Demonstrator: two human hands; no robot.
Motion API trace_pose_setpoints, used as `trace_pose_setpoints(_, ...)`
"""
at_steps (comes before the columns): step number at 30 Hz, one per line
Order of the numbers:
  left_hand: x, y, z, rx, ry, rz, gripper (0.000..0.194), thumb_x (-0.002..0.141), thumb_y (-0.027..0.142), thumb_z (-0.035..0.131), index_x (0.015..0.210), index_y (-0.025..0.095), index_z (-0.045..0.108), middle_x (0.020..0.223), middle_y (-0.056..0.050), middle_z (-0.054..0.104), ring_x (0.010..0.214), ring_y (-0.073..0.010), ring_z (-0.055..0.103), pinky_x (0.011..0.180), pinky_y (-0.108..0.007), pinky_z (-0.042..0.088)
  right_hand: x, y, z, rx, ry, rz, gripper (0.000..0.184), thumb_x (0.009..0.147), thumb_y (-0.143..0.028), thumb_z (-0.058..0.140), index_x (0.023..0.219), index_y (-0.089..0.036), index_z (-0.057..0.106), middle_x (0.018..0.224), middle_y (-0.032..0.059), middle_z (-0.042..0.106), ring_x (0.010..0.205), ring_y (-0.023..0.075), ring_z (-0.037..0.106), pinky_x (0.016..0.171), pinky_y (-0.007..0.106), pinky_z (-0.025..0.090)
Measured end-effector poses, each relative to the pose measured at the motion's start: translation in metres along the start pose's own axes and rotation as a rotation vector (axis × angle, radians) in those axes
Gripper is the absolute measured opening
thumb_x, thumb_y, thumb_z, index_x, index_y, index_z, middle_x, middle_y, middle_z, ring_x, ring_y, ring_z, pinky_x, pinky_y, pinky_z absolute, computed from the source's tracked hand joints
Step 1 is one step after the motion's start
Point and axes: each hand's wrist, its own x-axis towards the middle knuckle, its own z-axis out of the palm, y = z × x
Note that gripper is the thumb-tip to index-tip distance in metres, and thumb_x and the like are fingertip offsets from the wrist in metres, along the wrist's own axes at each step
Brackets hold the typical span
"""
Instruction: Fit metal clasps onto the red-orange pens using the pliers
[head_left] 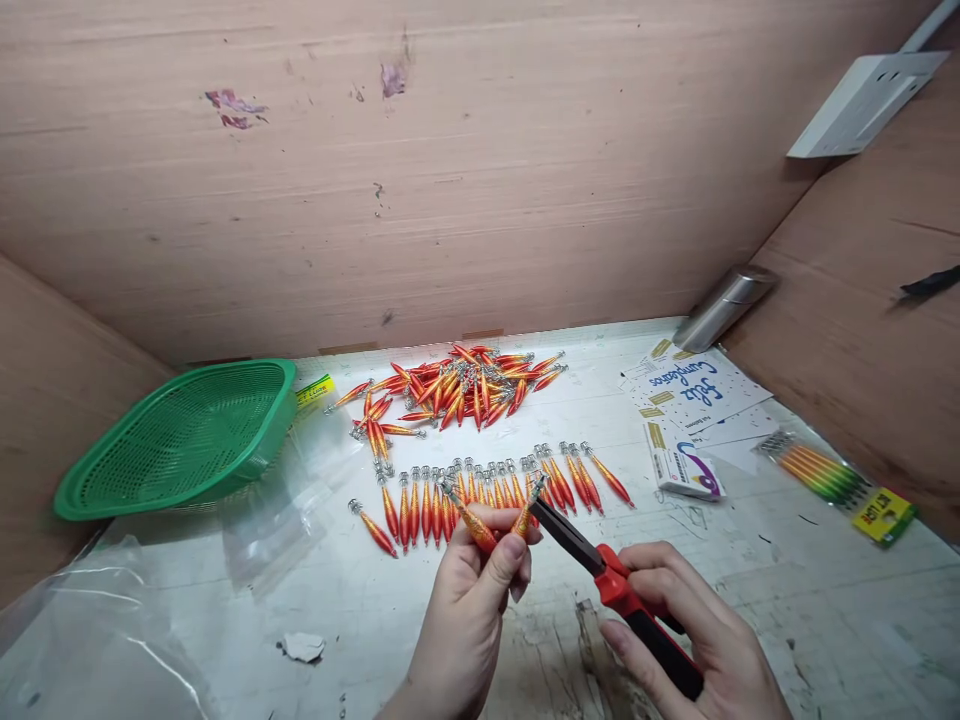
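Observation:
Two orange-red fishing lures (474, 524) with metal hook crowns are pinched in my left hand (480, 585), their crowns pointing up and apart. My right hand (686, 625) is wrapped round a pair of long-nose pliers (574, 540) with red and black handles. The plier tips reach the hook crown of the right-hand lure; whether they grip it I cannot tell. Just beyond my hands, a row of similar lures (415, 510) lies with crowns facing away. Farther back is a loose heap of the same lures (480, 385).
At left, a green plastic basket (75, 495) stands near clear plastic bags (262, 530). To the right are printed cards (705, 395), a small white box (686, 477), packaged lures (832, 480) and a metal flask (724, 308). A paper scrap (304, 647) lies at front left. Wooden panels enclose the table.

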Motion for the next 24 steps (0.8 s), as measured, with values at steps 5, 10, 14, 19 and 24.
trace_pose_setpoints(5,-0.004,-0.004,-0.004,0.072,0.032,0.051,0.028,0.076,0.044,0.081,0.087,0.020,0.069,0.074,0.001,0.059,0.066,-0.0111,0.047,0.063,-0.026,0.038,0.002,-0.003,-0.002,-0.012,-0.015,0.002,0.006,0.092,-0.023,0.059,0.088,-0.023,0.055,0.092,0.0042,0.059,0.077,0.0147,0.066,0.065,0.021,0.055)
trace_pose_setpoints(10,-0.005,-0.006,-0.006,0.135,0.058,0.099,0.029,0.079,0.047,0.077,0.090,0.021,0.070,0.072,0.002,0.055,0.066,-0.0116,0.044,0.063,-0.026,0.036,0.003,-0.003,-0.003,-0.016,-0.029,-0.009,0.007,0.092,-0.023,0.059,0.088,-0.023,0.053,0.091,0.0041,0.059,0.078,0.0148,0.066,0.066,0.021,0.055)
trace_pose_setpoints(14,-0.005,-0.004,-0.005,0.124,0.087,0.091,0.030,0.078,0.048,0.078,0.091,0.022,0.071,0.072,0.002,0.055,0.067,-0.0121,0.045,0.066,-0.026,0.037,0.006,-0.004,-0.006,-0.007,-0.038,-0.016,0.007,0.092,-0.023,0.059,0.089,-0.023,0.053,0.090,0.0034,0.058,0.077,0.0140,0.065,0.063,0.020,0.054)
trace_pose_setpoints(19,-0.004,-0.003,-0.007,0.112,0.081,0.077,0.038,0.078,0.049,0.077,0.104,0.022,0.074,0.073,0.001,0.055,0.071,-0.0132,0.045,0.069,-0.027,0.038,0.007,-0.005,-0.008,0.004,-0.055,-0.004,0.007,0.092,-0.024,0.059,0.087,-0.023,0.054,0.091,0.0044,0.059,0.079,0.0152,0.065,0.065,0.022,0.055)
trace_pose_setpoints(24,-0.005,-0.005,-0.013,0.128,0.051,0.054,0.039,0.081,0.046,0.076,0.112,0.022,0.074,0.076,0.000,0.055,0.072,-0.0137,0.043,0.069,-0.027,0.038,0.006,-0.005,-0.008,0.036,-0.053,0.020,0.006,0.091,-0.022,0.059,0.087,-0.022,0.055,0.091,0.0049,0.060,0.079,0.0159,0.066,0.064,0.022,0.056)
